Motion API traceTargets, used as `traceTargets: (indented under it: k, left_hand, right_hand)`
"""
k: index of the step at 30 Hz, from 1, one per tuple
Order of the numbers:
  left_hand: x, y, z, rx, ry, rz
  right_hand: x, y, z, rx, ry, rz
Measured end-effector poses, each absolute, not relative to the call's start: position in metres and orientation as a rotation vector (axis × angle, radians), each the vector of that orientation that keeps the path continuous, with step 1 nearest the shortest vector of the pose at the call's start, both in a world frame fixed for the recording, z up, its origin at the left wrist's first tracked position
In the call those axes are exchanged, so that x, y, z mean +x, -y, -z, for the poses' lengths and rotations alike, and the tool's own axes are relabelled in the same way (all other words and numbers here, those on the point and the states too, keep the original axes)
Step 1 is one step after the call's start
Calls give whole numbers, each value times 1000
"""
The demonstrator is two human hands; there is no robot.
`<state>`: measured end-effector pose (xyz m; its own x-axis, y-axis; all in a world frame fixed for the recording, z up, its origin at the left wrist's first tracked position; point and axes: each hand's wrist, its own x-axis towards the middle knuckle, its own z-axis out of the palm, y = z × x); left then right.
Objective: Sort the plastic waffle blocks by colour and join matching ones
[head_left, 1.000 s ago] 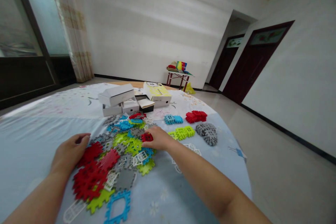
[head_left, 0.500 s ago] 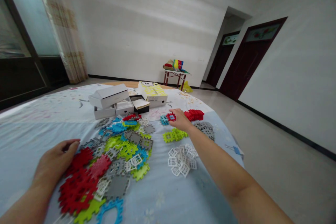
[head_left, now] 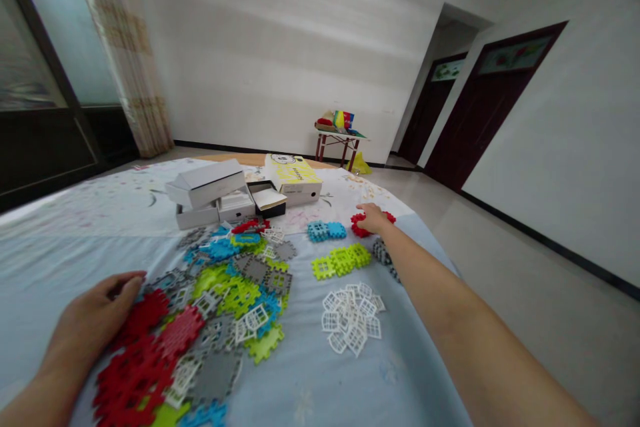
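- Using the mixed pile (head_left: pixel 215 307) of plastic pieces as landmark; it is lying on the cloth-covered bench (head_left: pixel 280 387).
- Right hand (head_left: pixel 373 219) is resting over the red stack (head_left: pixel 357 225), well to the right of the mixed pile and toward its far end. Palm and fingers are covering the stack's middle; can't tell whether they are grasping a piece or letting go.
- Left hand (head_left: pixel 93 320) is lying just off the mixed pile's left edge, beside the big red pieces (head_left: pixel 135 373). Fingers are curling loosely, released. Can't tell if it is touching the nearest piece.
- Blue row (head_left: pixel 325 231) and green row (head_left: pixel 341 260) are sitting right of the mixed pile, blue on the far side of green.
- Gray stack (head_left: pixel 383 255) is sitting farther right of the mixed pile, the right forearm partly hiding it.
- White window pieces (head_left: pixel 353 315) are lying in a loose heap, right of the mixed pile.
- White boxes (head_left: pixel 210 183), black box (head_left: pixel 273 211) and yellow-and-white box (head_left: pixel 295 177) are standing beyond the mixed pile's far end.
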<state>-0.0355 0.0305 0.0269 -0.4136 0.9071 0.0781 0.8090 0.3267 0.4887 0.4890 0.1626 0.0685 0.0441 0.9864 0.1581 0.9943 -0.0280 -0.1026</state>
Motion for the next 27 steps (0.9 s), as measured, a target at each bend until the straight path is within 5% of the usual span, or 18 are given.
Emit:
traceTargets:
  k: [27]
  left_hand:
    - [-31, -28, -30, 1590, -2375, -722]
  right_hand:
    - [465, -164, -63, -2073, 2314, 438]
